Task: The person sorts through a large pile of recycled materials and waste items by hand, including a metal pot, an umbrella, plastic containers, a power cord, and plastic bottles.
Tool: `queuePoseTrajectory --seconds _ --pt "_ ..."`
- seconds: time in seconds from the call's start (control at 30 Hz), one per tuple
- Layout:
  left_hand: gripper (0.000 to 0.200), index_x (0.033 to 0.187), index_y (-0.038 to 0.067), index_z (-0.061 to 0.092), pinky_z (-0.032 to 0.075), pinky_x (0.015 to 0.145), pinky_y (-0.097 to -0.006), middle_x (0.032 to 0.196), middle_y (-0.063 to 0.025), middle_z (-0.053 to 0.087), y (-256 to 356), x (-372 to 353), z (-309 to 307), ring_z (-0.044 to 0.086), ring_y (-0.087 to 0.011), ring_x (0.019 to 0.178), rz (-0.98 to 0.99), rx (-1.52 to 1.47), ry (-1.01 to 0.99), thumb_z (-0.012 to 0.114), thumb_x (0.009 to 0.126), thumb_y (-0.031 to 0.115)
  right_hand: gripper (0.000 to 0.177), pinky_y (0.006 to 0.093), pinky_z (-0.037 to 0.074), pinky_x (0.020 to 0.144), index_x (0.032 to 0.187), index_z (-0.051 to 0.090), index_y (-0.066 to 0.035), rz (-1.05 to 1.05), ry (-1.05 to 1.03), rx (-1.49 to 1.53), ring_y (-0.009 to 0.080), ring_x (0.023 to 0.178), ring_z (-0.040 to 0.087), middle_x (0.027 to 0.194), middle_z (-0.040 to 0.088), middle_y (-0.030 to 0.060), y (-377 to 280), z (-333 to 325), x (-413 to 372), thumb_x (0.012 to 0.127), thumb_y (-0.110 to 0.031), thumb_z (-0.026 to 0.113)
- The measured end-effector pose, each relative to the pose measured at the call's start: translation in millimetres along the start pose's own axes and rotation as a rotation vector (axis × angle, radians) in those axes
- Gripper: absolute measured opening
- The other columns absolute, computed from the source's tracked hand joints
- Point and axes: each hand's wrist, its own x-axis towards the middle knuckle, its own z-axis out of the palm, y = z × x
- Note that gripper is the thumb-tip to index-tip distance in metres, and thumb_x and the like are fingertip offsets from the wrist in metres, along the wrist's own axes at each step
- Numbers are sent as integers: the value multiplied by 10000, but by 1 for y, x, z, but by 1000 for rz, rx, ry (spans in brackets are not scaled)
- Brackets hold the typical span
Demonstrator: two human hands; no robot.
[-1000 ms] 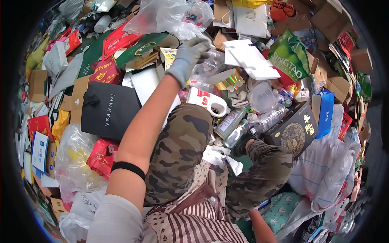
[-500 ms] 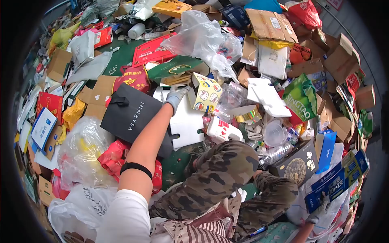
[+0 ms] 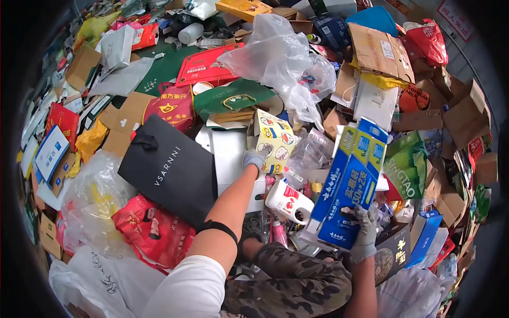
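My right hand [image 3: 363,233], in a grey glove, grips the lower right part of a flattened blue box [image 3: 352,183] with yellow-green panels. The box is tilted above the pile. My gloved left hand [image 3: 255,159] is at the lower left edge of a yellow carton with cartoon prints [image 3: 273,142], its fingers closed and partly hidden. White foam pieces [image 3: 230,156] lie beside that hand. Below it is a white bottle with a red label [image 3: 289,202]. A black VSARNNI paper bag [image 3: 168,167] lies to the left.
Mixed refuse surrounds my legs [image 3: 289,283]. A red bag [image 3: 154,231] and clear plastic [image 3: 98,196] lie left, a green bag [image 3: 233,99] ahead. Cardboard [image 3: 382,51] and a green Tsingtao bag [image 3: 405,167] are on the right. A railing runs behind at the upper right.
My right hand has brought the blue box up from the lower right to the middle right. My left hand has moved right and down, from the foam to the yellow carton. The view has shifted.
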Motion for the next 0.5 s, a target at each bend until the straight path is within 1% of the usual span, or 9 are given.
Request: queuePoseTrajectory --seconds 0.03,0.07,0.2,0.27,0.33,0.37,0.4,0.43,0.5 --pt "673 1177 41 481 520 668 -321 1028 -157 594 -6 -6 0 625 -248 817 22 -223 -82 736 661 390 203 264 499 651 894 568 -30 71 -38 -1 144 689 616 781 641 81 1 4 -1 810 -213 590" --pt "484 1085 5 516 522 551 -287 771 -105 640 -22 1 9 622 -200 587 172 -317 9 727 706 222 236 260 499 643 902 594 -39 146 -81 7 136 689 618 785 646 68 8 -1 4 815 -259 588" --pt "634 1211 -24 338 523 667 -275 968 -110 605 -30 -82 7 613 -155 814 408 -641 -89 694 687 -22 195 255 504 637 897 596 -39 161 -131 58 134 687 620 777 647 65 13 -8 17 807 -212 600" --pt "783 1302 -8 171 499 740 -256 1024 -104 582 -12 -155 -3 586 -148 900 393 -574 -306 656 692 -82 250 286 516 636 964 555 -26 111 -191 141 142 678 616 803 644 67 18 -2 25 776 -167 639" --pt "668 1270 1 328 473 779 -252 1026 -121 582 -14 -210 7 587 -165 902 584 -580 -393 666 695 -32 464 289 529 621 1098 447 -33 91 -172 101 171 701 627 841 621 84 46 -10 38 715 -98 701" --pt "554 1192 4 433 468 777 -251 1039 -132 578 -7 -231 6 587 -171 896 875 -200 -174 673 693 -4 627 289 525 607 1190 348 -52 159 -139 109 171 739 620 841 603 70 51 -13 40 688 -85 722" --pt "447 1115 8 538 463 774 -249 1053 -143 573 0 -249 4 588 -177 891 1133 199 63 679 691 24 645 280 519 593 1202 332 -55 151 -149 127 164 748 616 838 603 64 43 -10 35 689 -86 722" --pt "241 910 5 642 461 773 -265 1076 -154 563 6 -262 2 586 -196 894 989 71 -22 690 685 76 663 270 513 579 1213 316 -58 142 -163 149 157 758 612 835 602 57 32 -5 30 691 -87 722" --pt "237 903 2 637 462 769 -271 1071 -143 570 9 -271 -3 584 -198 895 919 -44 -172 692 684 76 583 265 509 591 1189 382 -66 85 -223 215 143 784 605 826 599 27 19 -1 21 717 -150 713"
